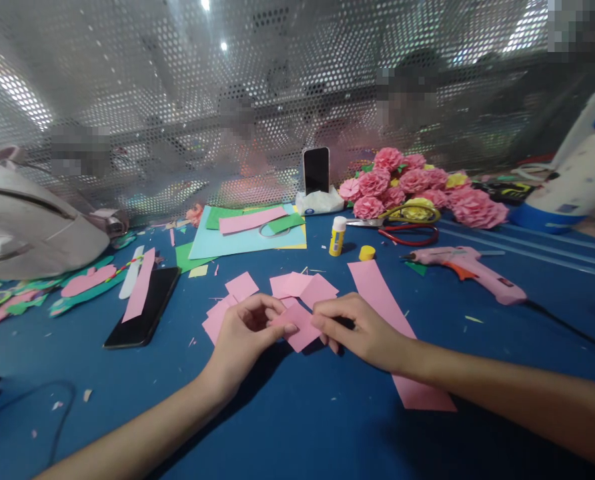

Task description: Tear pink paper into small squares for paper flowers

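My left hand [250,331] and my right hand [360,328] meet over the blue table [297,427], both pinching one small pink paper square [300,325] between fingers and thumbs. Just beyond them lie several loose pink paper squares [297,287]. A long pink paper strip [387,308] runs under my right wrist toward the near edge.
A black phone [145,310] with a pink strip on it lies to the left. A pink glue gun [470,267], scissors [407,230], a glue stick [337,235] and its yellow cap [366,253] lie at the back right. Pink paper flowers [417,187], coloured paper sheets [247,230] and a propped phone [316,170] stand behind.
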`<state>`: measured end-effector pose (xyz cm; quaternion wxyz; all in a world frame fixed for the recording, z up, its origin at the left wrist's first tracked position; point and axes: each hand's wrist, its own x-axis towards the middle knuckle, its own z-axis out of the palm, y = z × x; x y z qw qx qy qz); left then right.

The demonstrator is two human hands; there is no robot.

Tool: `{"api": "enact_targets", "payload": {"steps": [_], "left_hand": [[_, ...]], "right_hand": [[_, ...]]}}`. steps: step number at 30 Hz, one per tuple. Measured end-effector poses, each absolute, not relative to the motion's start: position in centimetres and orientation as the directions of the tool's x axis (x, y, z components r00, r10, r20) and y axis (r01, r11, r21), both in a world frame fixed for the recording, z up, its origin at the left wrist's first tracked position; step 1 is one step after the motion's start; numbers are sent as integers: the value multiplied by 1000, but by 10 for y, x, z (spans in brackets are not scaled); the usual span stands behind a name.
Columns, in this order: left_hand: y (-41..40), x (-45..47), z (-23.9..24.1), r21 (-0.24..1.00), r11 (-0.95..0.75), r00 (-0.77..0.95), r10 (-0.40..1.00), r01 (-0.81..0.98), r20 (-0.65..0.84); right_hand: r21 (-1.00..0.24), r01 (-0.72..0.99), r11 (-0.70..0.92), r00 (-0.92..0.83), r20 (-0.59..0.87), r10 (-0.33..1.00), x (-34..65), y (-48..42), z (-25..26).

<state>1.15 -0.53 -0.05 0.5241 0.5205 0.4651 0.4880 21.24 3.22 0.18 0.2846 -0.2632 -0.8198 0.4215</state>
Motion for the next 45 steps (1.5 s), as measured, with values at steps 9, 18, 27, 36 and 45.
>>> {"api": "enact_targets", "payload": {"steps": [9, 18, 27, 36, 45], "left_hand": [[-5, 10, -1, 998, 16, 166, 986, -66, -5], [-6, 11, -3, 999, -30, 192, 981, -21, 33], [-10, 11, -3, 988, -139, 257, 959, 61, 119], [-10, 10, -2, 993, -110, 313, 942, -41, 118], [-4, 8, -5, 982, -37, 458, 881, -183, 118]], "right_hand": [[-852, 84, 516, -664, 338, 667, 212, 35, 8], [-887, 71, 457, -726, 268, 633, 210, 35, 5], [-863, 150, 483, -756, 215, 619, 207, 32, 8], [-820, 159, 550, -726, 280, 628, 207, 34, 5], [-792, 188, 581, -654, 340, 675, 209, 36, 3]]}}
